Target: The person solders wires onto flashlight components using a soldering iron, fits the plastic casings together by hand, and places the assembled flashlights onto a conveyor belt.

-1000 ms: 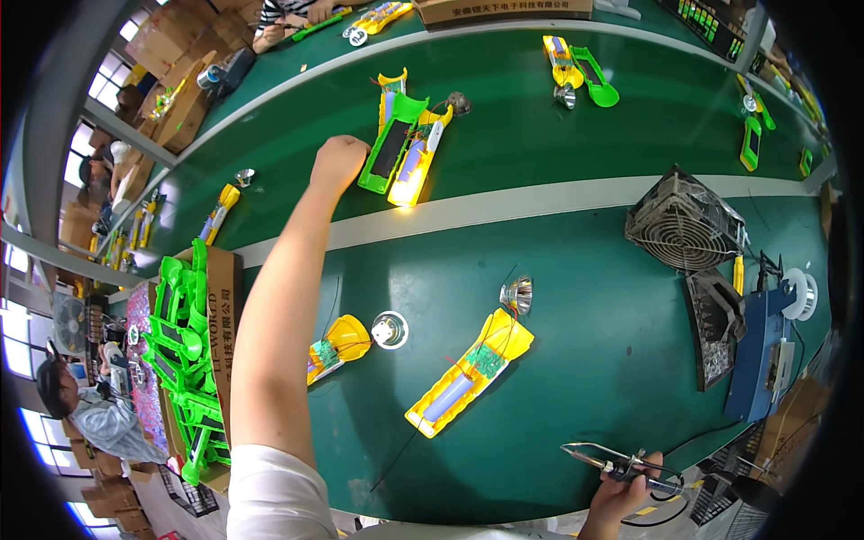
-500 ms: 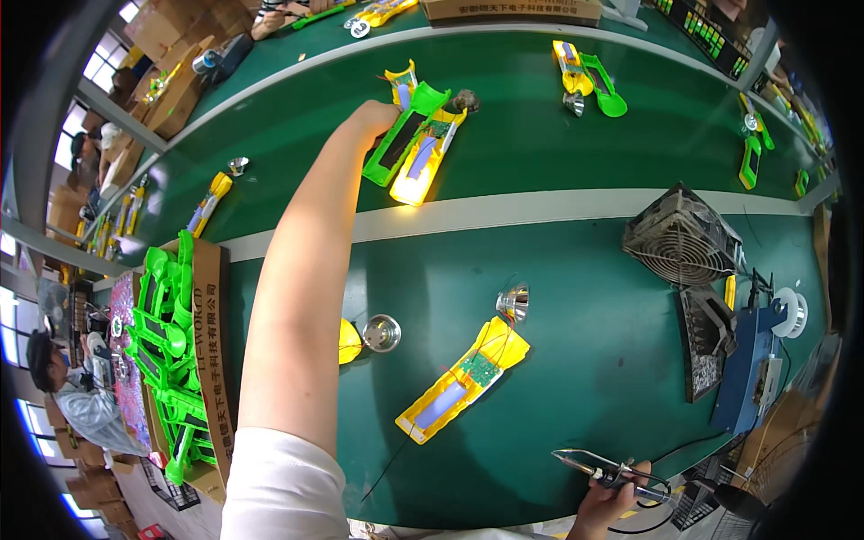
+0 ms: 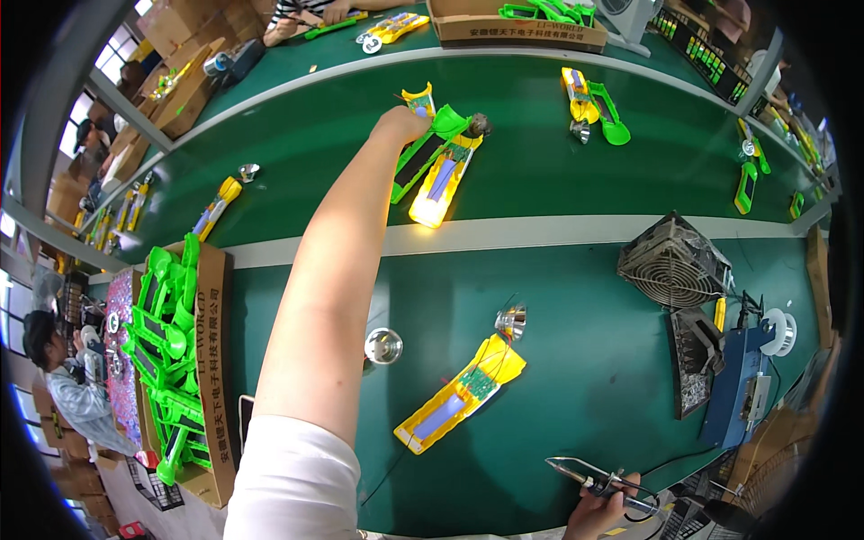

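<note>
My left arm stretches across the bench to the far green surface. There my left hand (image 3: 400, 126) is curled at the edge of a green casing half (image 3: 438, 142), its fingertips mostly hidden. Against that piece lies a yellow lamp housing (image 3: 441, 184), its lower end glowing; another yellow housing (image 3: 418, 95) shows just beyond the hand. At the lower right, my right hand (image 3: 596, 519) grips a soldering iron (image 3: 601, 483), tip pointing left. Between the arms, an open yellow housing (image 3: 459, 396) with circuit board and purple battery lies wired to a silver reflector (image 3: 511, 321).
A loose reflector (image 3: 384, 346) sits beside my left forearm. At left stands a cardboard box (image 3: 214, 360) heaped with green casings (image 3: 166, 337). A square fan (image 3: 670, 270), blue soldering unit (image 3: 742, 378) and white spool (image 3: 783, 331) occupy the right. A rail (image 3: 540, 232) crosses mid-bench.
The whole view has shifted slightly, moving the far parts down. My left hand and the green casing half appear farther right together. My right hand keeps the soldering iron low at the right.
</note>
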